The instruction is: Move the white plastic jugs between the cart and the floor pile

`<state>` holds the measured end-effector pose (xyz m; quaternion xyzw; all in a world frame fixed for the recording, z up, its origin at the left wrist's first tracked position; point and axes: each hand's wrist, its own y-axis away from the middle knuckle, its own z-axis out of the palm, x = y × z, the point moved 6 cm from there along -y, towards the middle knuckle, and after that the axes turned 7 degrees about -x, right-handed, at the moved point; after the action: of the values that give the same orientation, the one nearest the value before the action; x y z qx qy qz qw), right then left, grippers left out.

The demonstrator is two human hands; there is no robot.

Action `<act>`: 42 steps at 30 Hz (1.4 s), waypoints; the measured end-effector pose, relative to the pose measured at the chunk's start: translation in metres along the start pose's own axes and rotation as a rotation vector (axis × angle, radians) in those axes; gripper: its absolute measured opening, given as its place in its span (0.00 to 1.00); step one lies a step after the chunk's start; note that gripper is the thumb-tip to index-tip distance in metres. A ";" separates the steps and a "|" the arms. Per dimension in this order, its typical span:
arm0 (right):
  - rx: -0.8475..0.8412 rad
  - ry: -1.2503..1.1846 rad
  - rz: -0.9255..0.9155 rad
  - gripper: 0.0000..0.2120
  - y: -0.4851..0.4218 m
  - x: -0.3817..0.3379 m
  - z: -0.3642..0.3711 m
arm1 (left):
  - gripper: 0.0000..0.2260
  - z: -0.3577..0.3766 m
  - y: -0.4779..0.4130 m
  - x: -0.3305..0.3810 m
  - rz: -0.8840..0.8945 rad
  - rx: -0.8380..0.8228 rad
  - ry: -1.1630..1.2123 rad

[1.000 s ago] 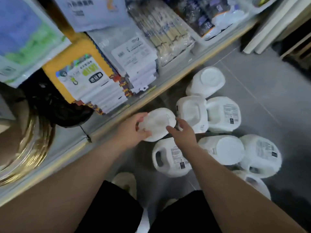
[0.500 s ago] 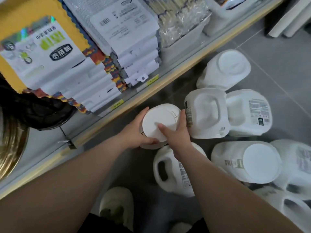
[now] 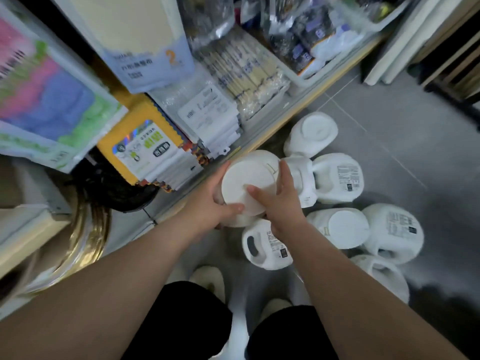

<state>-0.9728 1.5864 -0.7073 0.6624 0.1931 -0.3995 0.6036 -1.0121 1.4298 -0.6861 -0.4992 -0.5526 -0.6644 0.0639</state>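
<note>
White jug (image 3: 249, 183), bottom toward us: our left hand (image 3: 218, 203) and right hand (image 3: 280, 201) grip its sides above floor jugs (image 3: 337, 227).

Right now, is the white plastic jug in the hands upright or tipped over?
Tipped: the white plastic jug shows its flat round base to the camera, gripped between the left hand and right hand.

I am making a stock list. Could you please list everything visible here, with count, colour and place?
held jug: 1, white, between both hands, bottom facing camera
jugs on floor: about 7, white, grey floor beside shelf
yellow packs: stack, yellow and white, shelf
white packets: stack, white, shelf
chopstick packs: several, clear, bin on shelf
cloth pack: 1, pink, blue, green, shelf left
shoes: 2, cream, floor
left hand: grips jug's left side
right hand: grips jug's right side
</note>
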 end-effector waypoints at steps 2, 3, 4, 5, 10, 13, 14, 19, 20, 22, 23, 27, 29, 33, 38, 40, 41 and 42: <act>-0.023 -0.018 -0.022 0.49 0.039 -0.048 0.003 | 0.41 -0.006 0.046 0.046 0.036 0.017 0.032; -0.032 -0.011 -0.024 0.50 0.062 -0.074 0.007 | 0.42 -0.009 0.071 0.069 0.053 0.026 0.053; -0.041 -0.007 -0.028 0.50 0.084 -0.098 0.009 | 0.43 -0.012 0.095 0.089 0.064 0.043 0.074; -0.054 -0.015 -0.031 0.50 0.106 -0.119 0.012 | 0.43 -0.015 0.119 0.109 0.078 0.067 0.076; -0.138 -0.039 -0.115 0.46 0.204 -0.209 0.021 | 0.42 -0.025 0.237 0.180 0.124 0.168 0.137; -0.215 0.066 -0.187 0.50 0.256 -0.249 0.041 | 0.42 -0.027 0.301 0.205 0.181 0.246 0.173; -0.254 0.118 -0.207 0.52 0.274 -0.259 0.051 | 0.42 -0.028 0.323 0.210 0.196 0.289 0.184; -0.471 0.236 -0.335 0.47 0.337 -0.282 0.103 | 0.40 -0.044 0.429 0.202 0.230 0.570 0.339; -0.511 0.268 -0.363 0.46 0.349 -0.282 0.118 | 0.39 -0.048 0.449 0.195 0.242 0.616 0.380; -0.602 0.305 -0.388 0.48 0.377 -0.279 0.153 | 0.39 -0.056 0.490 0.179 0.271 0.710 0.439; -0.648 0.329 -0.403 0.49 0.392 -0.276 0.172 | 0.39 -0.060 0.511 0.169 0.282 0.753 0.467; -0.827 0.440 -0.479 0.47 0.456 -0.250 0.252 | 0.38 -0.079 0.598 0.117 0.313 0.922 0.562; -0.922 0.456 -0.455 0.45 0.490 -0.228 0.293 | 0.39 -0.088 0.643 0.086 0.323 1.004 0.610; -1.118 0.477 -0.438 0.46 0.576 -0.173 0.380 | 0.37 -0.108 0.737 0.010 0.330 1.156 0.697; -1.305 0.530 -0.478 0.43 0.685 -0.093 0.484 | 0.34 -0.130 0.858 -0.086 0.320 1.331 0.783; -1.389 0.533 -0.473 0.41 0.731 -0.060 0.522 | 0.34 -0.138 0.907 -0.124 0.301 1.404 0.807; -1.431 0.544 -0.471 0.41 0.753 -0.044 0.540 | 0.34 -0.141 0.930 -0.141 0.294 1.442 0.812; -1.471 0.553 -0.460 0.41 0.776 -0.028 0.557 | 0.34 -0.144 0.953 -0.158 0.286 1.478 0.820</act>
<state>-0.5817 0.9089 -0.1590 0.1156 0.6789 -0.1068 0.7172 -0.4130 0.8785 -0.1474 -0.1146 -0.7086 -0.2470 0.6509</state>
